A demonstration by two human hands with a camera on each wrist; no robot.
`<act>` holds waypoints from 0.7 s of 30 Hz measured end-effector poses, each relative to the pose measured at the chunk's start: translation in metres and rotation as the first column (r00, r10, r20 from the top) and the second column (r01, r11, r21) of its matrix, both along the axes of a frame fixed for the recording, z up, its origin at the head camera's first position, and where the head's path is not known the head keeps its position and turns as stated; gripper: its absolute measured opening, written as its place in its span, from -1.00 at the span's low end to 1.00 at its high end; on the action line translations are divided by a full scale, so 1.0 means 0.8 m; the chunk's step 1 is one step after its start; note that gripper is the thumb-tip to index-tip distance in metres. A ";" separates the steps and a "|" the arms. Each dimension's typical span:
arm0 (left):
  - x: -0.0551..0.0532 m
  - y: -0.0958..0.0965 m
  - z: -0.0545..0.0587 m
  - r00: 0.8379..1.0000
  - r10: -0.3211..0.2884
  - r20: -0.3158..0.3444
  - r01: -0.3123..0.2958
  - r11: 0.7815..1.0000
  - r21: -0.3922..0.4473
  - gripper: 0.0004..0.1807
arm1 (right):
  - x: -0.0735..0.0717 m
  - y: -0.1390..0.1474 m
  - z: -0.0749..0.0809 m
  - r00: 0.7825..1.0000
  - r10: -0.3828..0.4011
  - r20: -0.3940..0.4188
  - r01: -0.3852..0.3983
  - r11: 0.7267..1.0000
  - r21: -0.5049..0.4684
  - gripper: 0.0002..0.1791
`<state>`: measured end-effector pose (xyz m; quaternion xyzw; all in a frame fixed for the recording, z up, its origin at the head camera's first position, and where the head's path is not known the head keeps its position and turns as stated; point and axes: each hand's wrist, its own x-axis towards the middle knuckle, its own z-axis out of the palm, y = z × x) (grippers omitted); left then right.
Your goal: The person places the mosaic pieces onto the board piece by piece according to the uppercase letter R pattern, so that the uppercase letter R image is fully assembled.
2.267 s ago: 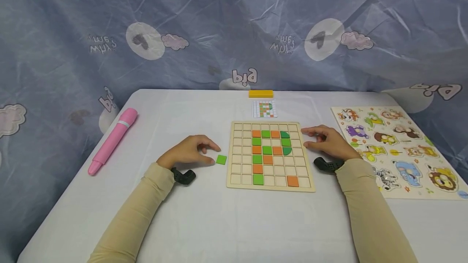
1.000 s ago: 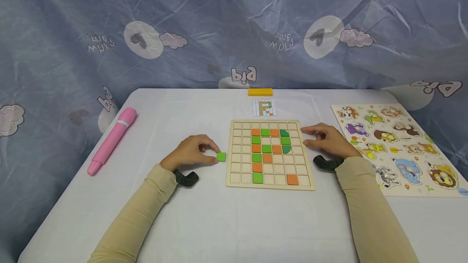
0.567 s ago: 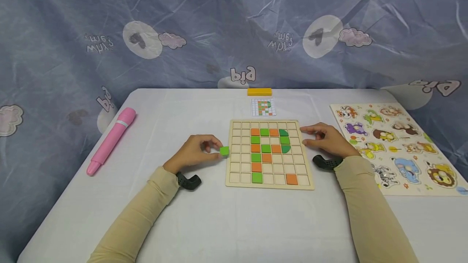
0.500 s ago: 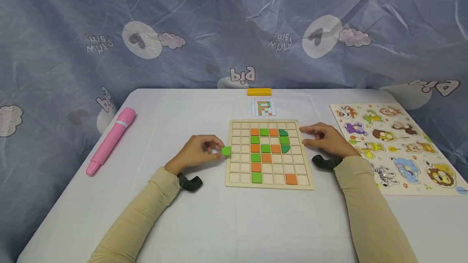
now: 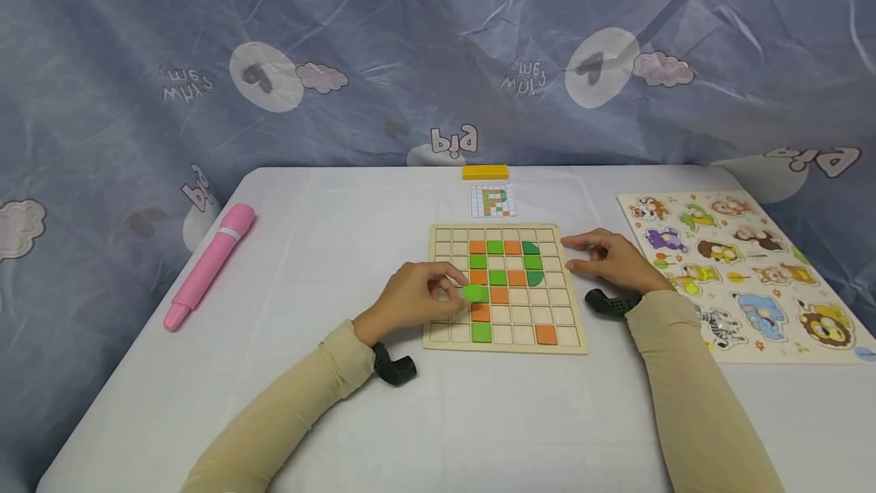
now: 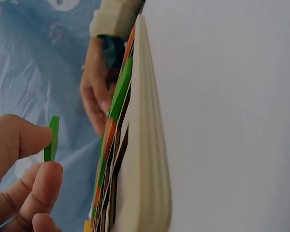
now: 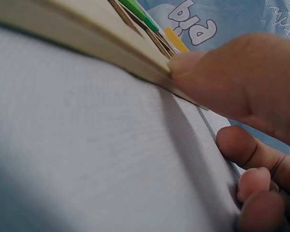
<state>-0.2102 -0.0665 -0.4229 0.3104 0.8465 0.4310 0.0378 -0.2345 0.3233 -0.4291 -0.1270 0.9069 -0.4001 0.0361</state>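
Observation:
My left hand (image 5: pixel 414 295) pinches a small green square tile (image 5: pixel 475 294) between thumb and fingers, over the left part of a wooden grid board (image 5: pixel 541 316). In the left wrist view, the tile (image 6: pixel 52 137) is seen nearly edge-on, held above the board. Orange and green tiles, some with rounded dark green corners, lie in the grid in a letter-like shape; the held tile covers part of them. At the board's right edge rests my right hand (image 5: pixel 612 257). Its thumb (image 7: pixel 188 67) touches the board's side in the right wrist view, the other fingers loosely bent.
A small pattern card (image 5: pixel 493 201) lies behind the board, with a yellow block (image 5: pixel 485 172) beyond it. On the right is an animal puzzle board (image 5: pixel 807 352). A pink tube-shaped object (image 5: pixel 211 268) lies at the left. Black devices are strapped to both wrists.
The green tile was lying on the table left of the board. My left hand has picked it up and carried it right, over the grid. My right hand has stayed at the board's edge.

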 end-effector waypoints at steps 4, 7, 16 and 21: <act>0.005 0.019 0.001 1.000 -0.016 0.016 0.017 1.000 -0.012 -0.76 | 0.000 0.000 -0.002 1.000 -0.001 0.001 0.001 1.000 0.000 -0.47; 0.008 0.030 0.003 1.000 -0.018 0.020 0.019 1.000 -0.025 -0.74 | -0.001 -0.001 -0.002 1.000 0.000 0.005 0.000 1.000 -0.001 -0.47; 0.016 0.062 0.008 0.998 -0.038 -0.047 0.032 0.993 -0.113 -0.80 | -0.001 -0.001 -0.001 1.000 0.001 0.001 -0.001 1.000 0.006 -0.47; 0.020 0.077 0.008 0.996 -0.038 -0.084 0.021 0.982 -0.185 -0.82 | 0.000 -0.001 -0.001 1.000 0.001 -0.001 -0.001 1.000 0.007 -0.47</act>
